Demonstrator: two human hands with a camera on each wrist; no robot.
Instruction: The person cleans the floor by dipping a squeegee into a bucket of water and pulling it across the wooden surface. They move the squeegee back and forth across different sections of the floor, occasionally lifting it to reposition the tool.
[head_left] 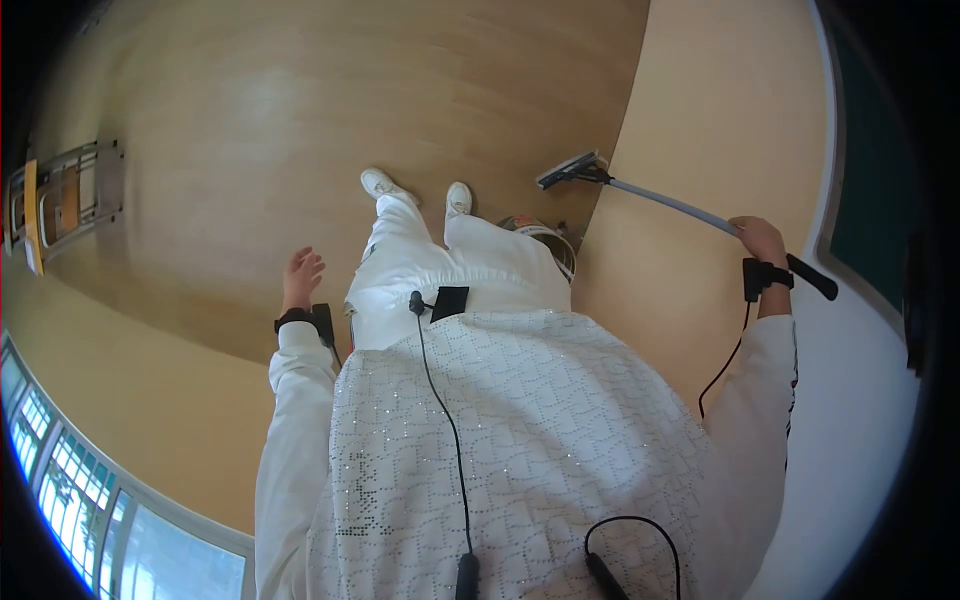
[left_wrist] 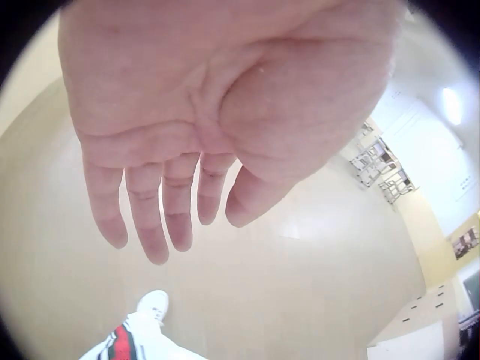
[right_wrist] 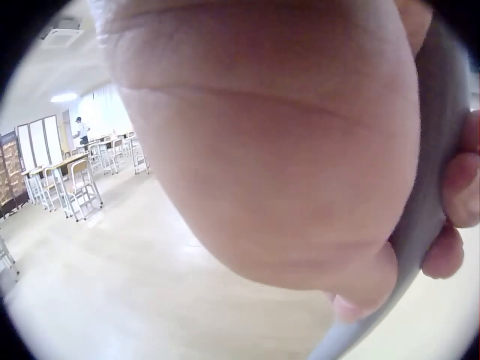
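My right hand (head_left: 763, 243) grips the grey pole of a long-handled squeegee (head_left: 668, 200) near its black end grip. The squeegee's dark head (head_left: 572, 171) points away to the left, over the line between floor and wall. In the right wrist view, the fingers (right_wrist: 459, 191) curl round the grey pole (right_wrist: 431, 150). My left hand (head_left: 302, 277) hangs at my side with nothing in it. Its fingers (left_wrist: 150, 217) are relaxed and slightly bent in the left wrist view.
A bucket (head_left: 570, 262) stands by the wall, partly hidden by my leg. A green board (head_left: 880, 170) is at the right. A chair and desk (head_left: 70, 195) stand far left. Desks (right_wrist: 71, 169) and a standing person (right_wrist: 82, 129) appear behind in the right wrist view.
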